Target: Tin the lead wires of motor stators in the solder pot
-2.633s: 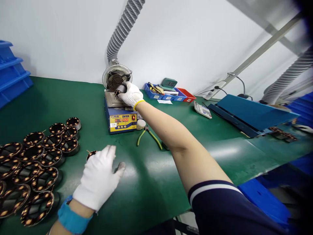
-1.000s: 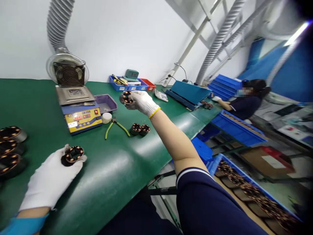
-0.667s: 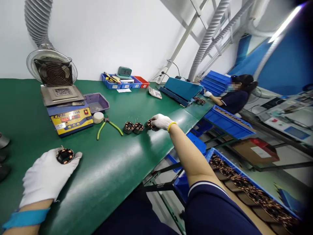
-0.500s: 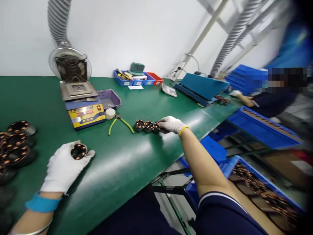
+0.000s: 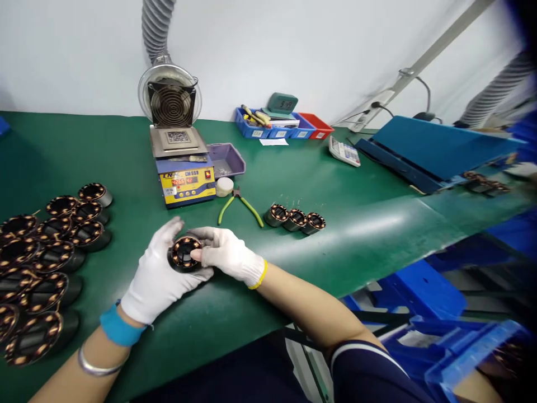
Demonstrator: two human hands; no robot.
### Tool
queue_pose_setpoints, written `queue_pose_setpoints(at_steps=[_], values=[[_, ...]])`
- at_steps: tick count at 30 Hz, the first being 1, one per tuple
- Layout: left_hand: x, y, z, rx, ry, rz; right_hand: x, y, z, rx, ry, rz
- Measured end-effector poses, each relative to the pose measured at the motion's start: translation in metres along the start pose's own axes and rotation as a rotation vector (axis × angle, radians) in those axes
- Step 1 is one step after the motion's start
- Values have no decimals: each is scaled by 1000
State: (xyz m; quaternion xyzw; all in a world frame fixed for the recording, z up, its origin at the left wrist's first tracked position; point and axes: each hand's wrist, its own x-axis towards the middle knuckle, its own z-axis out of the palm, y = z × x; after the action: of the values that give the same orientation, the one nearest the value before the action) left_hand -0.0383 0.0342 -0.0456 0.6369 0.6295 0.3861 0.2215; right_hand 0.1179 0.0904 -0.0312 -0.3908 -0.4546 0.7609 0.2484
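Note:
In front of me, above the green bench, my gloved left hand (image 5: 161, 274) is closed around a round motor stator (image 5: 183, 251) with copper windings, its open end facing up. My right hand (image 5: 229, 254), in a white glove with bare thumb tip, grips the same stator from the right, its thumb over the rim. Three more stators (image 5: 295, 219) stand in a row to the right, with thin wire ends sticking up. Green-handled cutters (image 5: 240, 208) lie behind my hands with their handles spread. Many stators (image 5: 54, 254) stand grouped at the left.
A yellow-and-blue solder pot unit (image 5: 188, 184) with a fume fan (image 5: 173, 105) stands behind. Near it are a purple tray (image 5: 237, 162) and a round white tin (image 5: 225, 186). Blue bins (image 5: 253, 131), a calculator (image 5: 344, 151) and a blue panel (image 5: 444, 146) sit farther back.
My right hand has left the row of three stators and come left to the stator in my left hand. Both hands now hold it. The view has turned left.

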Motion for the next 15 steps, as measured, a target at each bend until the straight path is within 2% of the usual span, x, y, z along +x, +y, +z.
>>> queue_pose_setpoints(at_steps=[2,4,7,10,13,15], values=[[0,-3,3,-5,-34,4,-2,4,-1,-4,20,6],[0,-5,4,-16,-54,23,-7,3,-1,-103,27,7],[-1,-5,3,-13,-51,39,-14,-1,-1,-423,170,-82],[-1,1,-2,82,-85,-16,-20,-3,0,-684,300,-170],[2,7,-10,191,-210,-150,-23,-3,1,-769,310,-254],[6,10,-16,83,-342,-232,-23,-2,0,-786,323,-302]])
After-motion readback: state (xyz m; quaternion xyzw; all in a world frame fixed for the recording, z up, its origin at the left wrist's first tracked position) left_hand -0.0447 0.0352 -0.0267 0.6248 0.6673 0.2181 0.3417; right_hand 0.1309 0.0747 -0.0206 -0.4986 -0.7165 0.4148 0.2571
